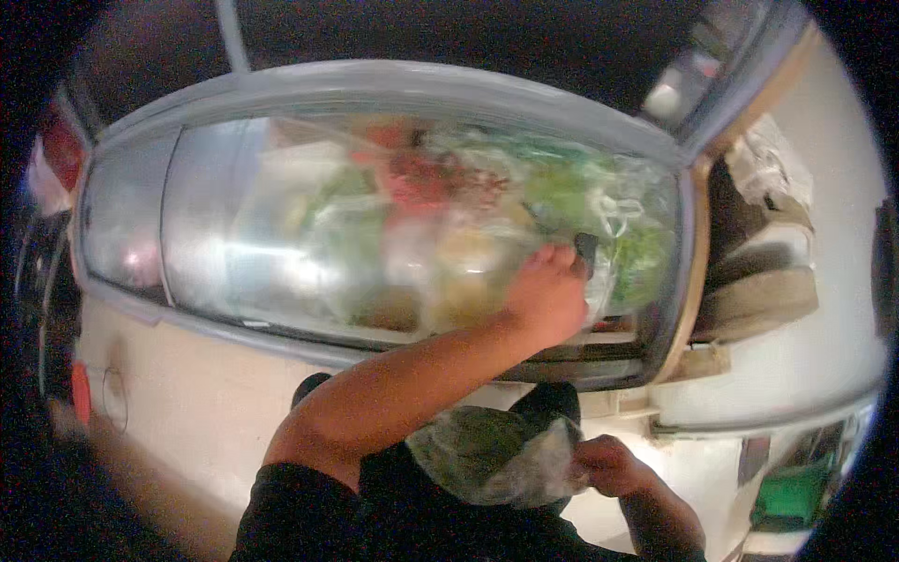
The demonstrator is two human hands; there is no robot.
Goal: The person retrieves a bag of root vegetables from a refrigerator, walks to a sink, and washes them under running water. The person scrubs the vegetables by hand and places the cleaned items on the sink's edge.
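My left hand (551,295) reaches across to the right side of a chest cooler (379,77), its fingers curled. Beside the fingertips is a small black part (586,254); blur hides whether they grip it or anything else. Clear plastic bags with leafy greens (639,260) lie just right of this hand. Low in front of my body, my right hand (609,464) grips a clear plastic bag (499,456) by its right end. Something green shows through the plastic. Red produce (428,179) and yellowish produce (467,263) in the cooler are blurred.
A shiny panel (211,211) covers the cooler's left part. The cooler's front rim (281,337) runs between me and the produce. Brown cardboard-like items (758,302) stand right of it. A green container (790,495) is at lower right.
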